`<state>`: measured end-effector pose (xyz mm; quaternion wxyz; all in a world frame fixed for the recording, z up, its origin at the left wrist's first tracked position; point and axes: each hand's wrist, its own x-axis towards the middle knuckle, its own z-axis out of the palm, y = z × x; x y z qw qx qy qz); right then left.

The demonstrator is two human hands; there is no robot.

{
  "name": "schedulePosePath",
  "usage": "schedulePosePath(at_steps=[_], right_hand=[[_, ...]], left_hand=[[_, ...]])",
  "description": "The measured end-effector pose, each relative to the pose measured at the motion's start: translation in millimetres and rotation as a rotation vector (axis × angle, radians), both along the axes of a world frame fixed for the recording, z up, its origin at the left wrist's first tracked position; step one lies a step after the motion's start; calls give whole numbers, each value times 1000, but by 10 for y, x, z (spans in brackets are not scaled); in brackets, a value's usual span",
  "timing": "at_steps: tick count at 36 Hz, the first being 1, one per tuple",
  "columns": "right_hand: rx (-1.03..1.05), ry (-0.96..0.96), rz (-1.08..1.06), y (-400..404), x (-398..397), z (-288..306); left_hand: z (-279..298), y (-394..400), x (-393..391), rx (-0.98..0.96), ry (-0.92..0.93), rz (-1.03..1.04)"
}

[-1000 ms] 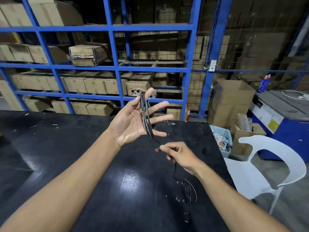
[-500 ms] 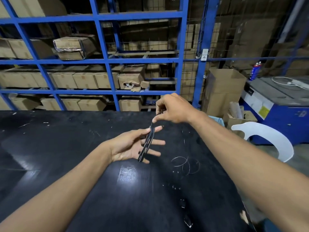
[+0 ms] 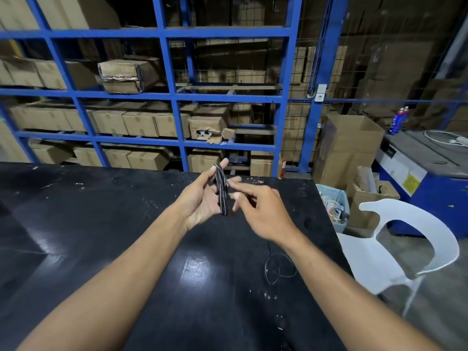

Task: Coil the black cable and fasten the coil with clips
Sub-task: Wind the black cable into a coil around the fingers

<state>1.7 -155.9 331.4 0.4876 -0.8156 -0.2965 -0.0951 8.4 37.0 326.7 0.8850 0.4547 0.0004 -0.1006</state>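
Observation:
Several turns of the black cable [image 3: 221, 191] are wound lengthwise around the straight fingers of my left hand [image 3: 202, 198], which is raised palm-up over the black table [image 3: 101, 236]. My right hand [image 3: 260, 211] is just to the right of the coil, fingers bent, and seems to pinch the cable's free strand; motion blur hides the grip. The loose tail [image 3: 277, 267] trails under my right wrist and lies in loops on the table. Small dark pieces [image 3: 279, 323], perhaps clips, lie near the table's front right.
Blue metal racking [image 3: 174, 97] full of cardboard boxes stands behind the table. A white plastic chair [image 3: 395, 252] is off the table's right edge, with a bin of scraps [image 3: 331, 211] and open cartons behind it.
My right hand swung from high beyond the coil down to its right side, laying on another turn of cable. My left hand rose and turned more upright.

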Motion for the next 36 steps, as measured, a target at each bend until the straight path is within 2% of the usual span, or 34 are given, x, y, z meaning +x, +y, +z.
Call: schedulePosePath(at_steps=[8,13,20,28,32,36], right_hand=[[352,285,120,-86,-106,-363],[362,386,211,-139,-118,-551],[411,494,156,-181,38,-650],[235,527,163,-254,234,-563],[69,541,206,-233,290,-449],[-34,440,182,-233,451,-153]], left_hand=[[275,136,65,-97,-85,-6],[391,164,3,-122,-158,-40],[483,148,-89,-120,-233,-167],[542,164,-224,-135,-264,-291],[536,65,-309,-112,-240,-473],[426,-50,-378,-35,-183,-662]])
